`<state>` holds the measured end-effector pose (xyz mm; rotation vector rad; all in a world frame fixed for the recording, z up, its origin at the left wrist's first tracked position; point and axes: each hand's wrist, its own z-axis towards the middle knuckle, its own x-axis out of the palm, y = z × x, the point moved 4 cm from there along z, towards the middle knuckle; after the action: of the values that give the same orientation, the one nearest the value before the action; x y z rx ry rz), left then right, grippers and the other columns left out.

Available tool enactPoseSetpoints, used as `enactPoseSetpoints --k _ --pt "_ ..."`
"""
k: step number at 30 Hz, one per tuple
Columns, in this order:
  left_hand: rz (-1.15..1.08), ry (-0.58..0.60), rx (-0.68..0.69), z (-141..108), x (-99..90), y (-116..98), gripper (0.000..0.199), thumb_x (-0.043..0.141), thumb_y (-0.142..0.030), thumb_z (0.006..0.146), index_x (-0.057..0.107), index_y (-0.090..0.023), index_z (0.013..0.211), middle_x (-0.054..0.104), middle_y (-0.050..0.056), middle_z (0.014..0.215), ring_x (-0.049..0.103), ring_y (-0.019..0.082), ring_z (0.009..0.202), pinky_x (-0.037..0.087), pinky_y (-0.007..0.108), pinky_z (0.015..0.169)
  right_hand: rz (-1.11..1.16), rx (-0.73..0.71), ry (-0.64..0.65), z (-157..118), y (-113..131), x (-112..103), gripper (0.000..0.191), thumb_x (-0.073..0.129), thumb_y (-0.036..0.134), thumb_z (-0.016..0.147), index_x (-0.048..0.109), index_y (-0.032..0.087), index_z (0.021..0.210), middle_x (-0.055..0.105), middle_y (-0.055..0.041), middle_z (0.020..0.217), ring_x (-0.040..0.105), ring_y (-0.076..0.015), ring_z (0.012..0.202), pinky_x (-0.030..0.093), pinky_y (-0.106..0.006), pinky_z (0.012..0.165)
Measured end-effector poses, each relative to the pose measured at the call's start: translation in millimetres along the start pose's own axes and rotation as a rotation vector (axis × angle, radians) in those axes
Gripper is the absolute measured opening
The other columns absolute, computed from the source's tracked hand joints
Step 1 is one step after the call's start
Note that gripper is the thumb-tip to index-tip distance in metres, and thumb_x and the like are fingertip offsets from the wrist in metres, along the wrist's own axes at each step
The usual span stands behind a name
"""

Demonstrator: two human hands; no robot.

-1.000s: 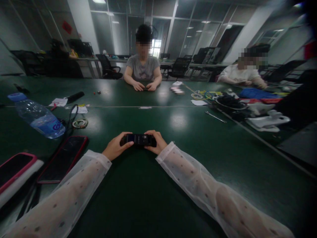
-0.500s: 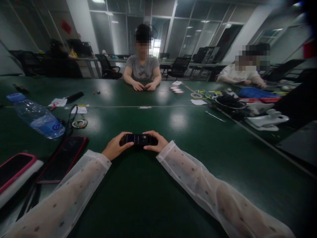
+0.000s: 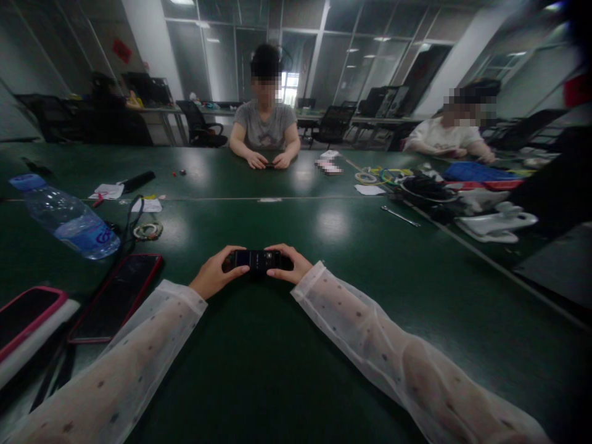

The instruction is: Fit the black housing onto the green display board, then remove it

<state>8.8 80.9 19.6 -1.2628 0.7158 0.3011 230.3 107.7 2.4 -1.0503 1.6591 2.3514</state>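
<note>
A small black device [image 3: 258,259] with a lit screen is held level between my two hands, low over the green table [image 3: 259,357]. My left hand [image 3: 219,271] grips its left end, thumb along the near edge and fingers behind. Its right end is in my right hand [image 3: 292,265], held the same way. Both hands are closed around the device, and the fingertips at its far side are partly hidden. Sheer white dotted sleeves cover both forearms.
To the left are a water bottle [image 3: 69,222], a red-edged phone [image 3: 118,296] and a pink-edged phone [image 3: 30,317]. A wrench [image 3: 400,216] lies at right, near cables and a white tool [image 3: 497,223]. A person [image 3: 266,126] sits opposite; another sits at far right.
The view has shifted very slightly. The person at far right has lowered their head a little and moved their hands. My hands keep the same hold.
</note>
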Motion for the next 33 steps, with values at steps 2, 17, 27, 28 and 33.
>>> enactPoseSetpoints --k 2,17,27,28,33 --pt "-0.005 0.006 -0.003 -0.1 -0.2 -0.3 0.048 0.059 -0.046 0.080 0.048 -0.024 0.121 0.060 0.008 0.109 0.061 0.023 0.087 0.050 0.038 0.073 -0.009 0.003 0.002 0.0 -0.7 0.5 0.056 0.074 0.041 0.066 0.052 0.031 0.117 0.057 -0.0044 0.111 0.055 -0.0227 0.106 0.045 -0.049 0.089" --pt "-0.023 0.033 -0.011 0.1 1.5 0.5 0.052 0.063 -0.047 0.076 0.048 -0.024 0.120 0.058 0.009 0.114 0.061 0.024 0.089 0.050 0.040 0.075 0.066 0.013 -0.001 -2.7 8.1 -2.1 0.054 0.077 0.032 0.064 0.054 0.029 0.113 0.059 -0.0037 0.109 0.057 -0.0239 0.104 0.041 -0.052 0.093" --pt "-0.049 0.043 -0.013 -0.5 1.6 -0.9 0.052 0.064 -0.045 0.076 0.047 -0.024 0.120 0.058 0.009 0.114 0.062 0.023 0.089 0.050 0.041 0.077 0.097 -0.010 0.022 -1.8 6.5 -1.6 0.056 0.077 0.034 0.064 0.053 0.028 0.114 0.058 -0.0046 0.111 0.055 -0.0249 0.107 0.039 -0.053 0.095" --pt "-0.047 0.044 -0.012 -0.6 1.5 -1.2 0.052 0.064 -0.045 0.076 0.047 -0.024 0.120 0.058 0.009 0.114 0.062 0.023 0.088 0.050 0.040 0.076 0.100 -0.006 0.023 -1.9 6.7 -1.7 0.056 0.076 0.034 0.064 0.053 0.028 0.115 0.058 -0.0045 0.111 0.055 -0.0250 0.107 0.039 -0.053 0.095" --pt "-0.028 0.041 -0.027 -1.1 1.4 -1.7 0.051 0.062 -0.047 0.077 0.046 -0.024 0.121 0.057 0.009 0.113 0.061 0.022 0.085 0.051 0.040 0.073 0.103 0.020 0.015 -2.5 8.0 -2.7 0.055 0.077 0.034 0.064 0.053 0.029 0.114 0.058 -0.0045 0.111 0.055 -0.0251 0.106 0.040 -0.054 0.094"
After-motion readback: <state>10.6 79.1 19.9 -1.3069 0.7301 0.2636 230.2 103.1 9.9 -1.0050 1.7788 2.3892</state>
